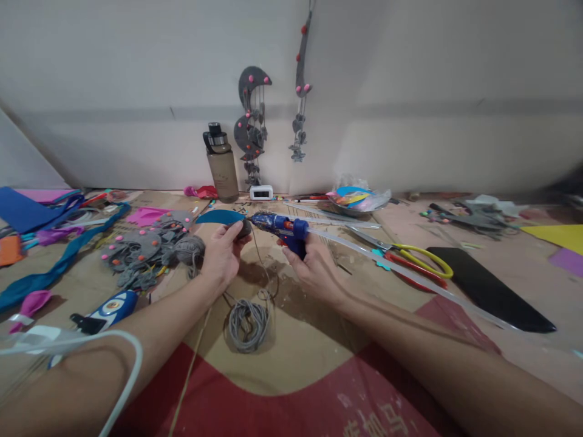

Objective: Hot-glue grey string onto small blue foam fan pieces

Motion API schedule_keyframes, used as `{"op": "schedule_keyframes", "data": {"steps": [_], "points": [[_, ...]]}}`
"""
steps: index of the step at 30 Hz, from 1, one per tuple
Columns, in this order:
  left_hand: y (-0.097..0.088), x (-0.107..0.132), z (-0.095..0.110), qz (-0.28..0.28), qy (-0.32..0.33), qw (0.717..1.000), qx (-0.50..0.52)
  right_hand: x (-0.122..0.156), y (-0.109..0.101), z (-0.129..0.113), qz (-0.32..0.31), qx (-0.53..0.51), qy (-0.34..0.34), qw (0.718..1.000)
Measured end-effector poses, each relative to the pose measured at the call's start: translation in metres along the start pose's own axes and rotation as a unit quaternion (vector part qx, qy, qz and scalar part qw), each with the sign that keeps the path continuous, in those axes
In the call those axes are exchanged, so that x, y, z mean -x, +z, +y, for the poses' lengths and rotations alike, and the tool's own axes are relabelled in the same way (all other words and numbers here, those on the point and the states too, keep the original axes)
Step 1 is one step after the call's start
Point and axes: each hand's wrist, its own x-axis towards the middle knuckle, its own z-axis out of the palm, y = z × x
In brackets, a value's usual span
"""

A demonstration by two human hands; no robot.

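My right hand [314, 261] is wrapped round the handle of a blue glue gun [280, 224], its nozzle pointing left. A long translucent strip [387, 258] runs from the gun's back end toward the lower right. Pinched in my left hand [225, 252] is a small dark grey felt piece [246, 229], right by the nozzle. A teal leaf shape [221, 216] shows just behind the left fingers; whether they touch it I cannot tell. Grey yarn hangs near the nozzle down toward a yarn coil [248, 326] on the cardboard. Left of my hand sits a grey yarn ball [190, 249].
Grey felt pieces with pink dots [146, 243] are heaped at the left, beside a teal strip [68, 261]. A bottle [223, 167] and a small white display [261, 193] stand behind. Yellow-and-red-handled scissors [423, 261] and a black slab [492, 288] lie right. A white cable [132, 352] crosses lower left.
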Motion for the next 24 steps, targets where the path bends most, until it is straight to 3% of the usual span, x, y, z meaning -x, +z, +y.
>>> {"op": "schedule_keyframes", "data": {"steps": [24], "points": [[0.0015, 0.0015, 0.0011, 0.001, -0.001, 1.0, 0.009, 0.0014, 0.0011, -0.0022, 0.02, -0.022, -0.005, 1.0]]}}
